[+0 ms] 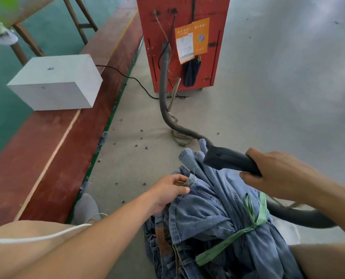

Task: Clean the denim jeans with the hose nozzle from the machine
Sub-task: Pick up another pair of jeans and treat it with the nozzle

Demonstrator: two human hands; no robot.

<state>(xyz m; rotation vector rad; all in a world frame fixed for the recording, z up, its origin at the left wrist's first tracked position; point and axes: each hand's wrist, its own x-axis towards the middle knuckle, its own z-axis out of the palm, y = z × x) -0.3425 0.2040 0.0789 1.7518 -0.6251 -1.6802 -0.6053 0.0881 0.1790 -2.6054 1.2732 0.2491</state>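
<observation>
A bundle of light blue denim jeans lies on the grey floor at the bottom middle, tied with a green strap. My left hand pinches a hem of the jeans at the bundle's upper left. My right hand grips the black hose nozzle, whose tip points left and rests against the denim's top folds. A grey ribbed hose runs from the nozzle across the floor up to the red machine at the top middle.
A white box sits on a red-brown platform along the left. A black cable leads from the box side to the machine. A second hose length curves under my right forearm. Small debris dots the floor.
</observation>
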